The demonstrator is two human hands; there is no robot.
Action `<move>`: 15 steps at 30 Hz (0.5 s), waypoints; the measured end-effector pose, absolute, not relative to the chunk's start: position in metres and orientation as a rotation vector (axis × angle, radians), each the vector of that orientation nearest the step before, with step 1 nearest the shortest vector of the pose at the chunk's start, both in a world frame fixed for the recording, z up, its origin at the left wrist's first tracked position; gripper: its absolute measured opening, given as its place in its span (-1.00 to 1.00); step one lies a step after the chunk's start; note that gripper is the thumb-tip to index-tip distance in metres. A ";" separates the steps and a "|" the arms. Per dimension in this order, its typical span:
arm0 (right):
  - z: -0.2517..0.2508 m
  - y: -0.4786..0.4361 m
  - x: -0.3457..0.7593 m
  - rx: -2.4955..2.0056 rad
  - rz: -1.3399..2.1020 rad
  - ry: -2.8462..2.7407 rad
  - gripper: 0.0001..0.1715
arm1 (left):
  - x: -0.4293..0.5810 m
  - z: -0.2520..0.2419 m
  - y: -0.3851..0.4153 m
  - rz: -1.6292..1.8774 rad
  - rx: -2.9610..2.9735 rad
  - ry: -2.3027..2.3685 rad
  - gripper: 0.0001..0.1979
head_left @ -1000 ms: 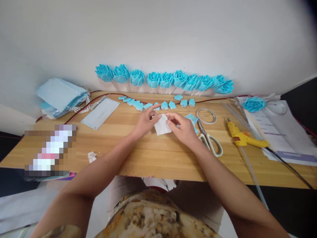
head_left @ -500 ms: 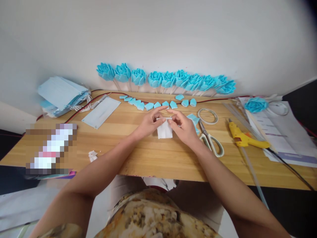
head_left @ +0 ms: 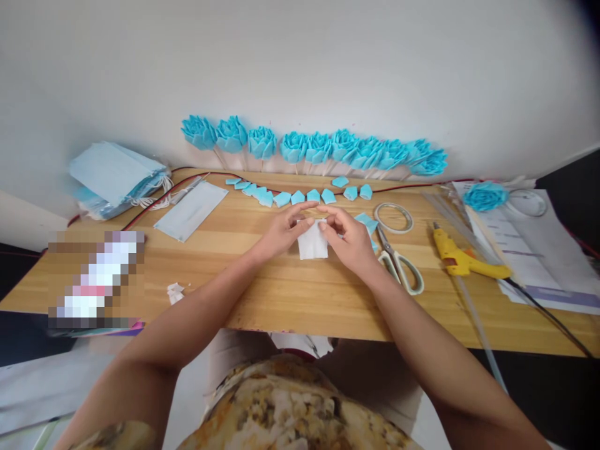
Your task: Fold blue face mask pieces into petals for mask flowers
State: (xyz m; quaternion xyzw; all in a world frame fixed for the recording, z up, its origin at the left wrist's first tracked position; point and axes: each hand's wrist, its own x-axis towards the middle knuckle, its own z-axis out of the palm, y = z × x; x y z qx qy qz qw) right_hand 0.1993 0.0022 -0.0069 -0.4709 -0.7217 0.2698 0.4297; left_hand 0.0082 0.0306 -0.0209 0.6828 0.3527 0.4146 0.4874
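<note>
Between my two hands hangs a small white square of mask fabric (head_left: 313, 242), held by its upper edge. My left hand (head_left: 287, 228) pinches the top left corner between thumb and fingers. At the top right corner, my right hand (head_left: 347, 234) pinches it the same way, index finger reaching over toward the left one. Behind the fingertips runs a row of folded blue petals (head_left: 297, 197). Close to my right hand lie a blue fabric piece (head_left: 366, 222), partly hidden, and scissors (head_left: 399, 265) with white handles.
Blue fabric flowers (head_left: 295, 147) on sticks lean along the wall. A stack of masks (head_left: 115, 175) and a single mask (head_left: 191, 210) are on the left, with white scraps (head_left: 175, 292) nearer. Rightward are a tape roll (head_left: 394, 217), a yellow glue gun (head_left: 462, 256) and papers (head_left: 529, 250).
The white square's top edge has flattened and its lower edge sits slightly higher. Both hands keep their pinch in nearly the same place.
</note>
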 end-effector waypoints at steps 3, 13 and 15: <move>-0.007 0.003 0.199 -1.170 0.680 -1.806 -0.62 | 0.008 -0.021 0.031 1.000 1.656 0.846 -0.45; -0.008 0.002 0.200 -1.190 0.618 -1.833 -0.64 | 0.006 -0.020 0.032 0.983 1.728 0.863 -0.48; -0.007 0.001 0.201 -1.201 0.629 -1.829 -0.65 | 0.006 -0.018 0.031 0.988 1.698 0.860 -0.46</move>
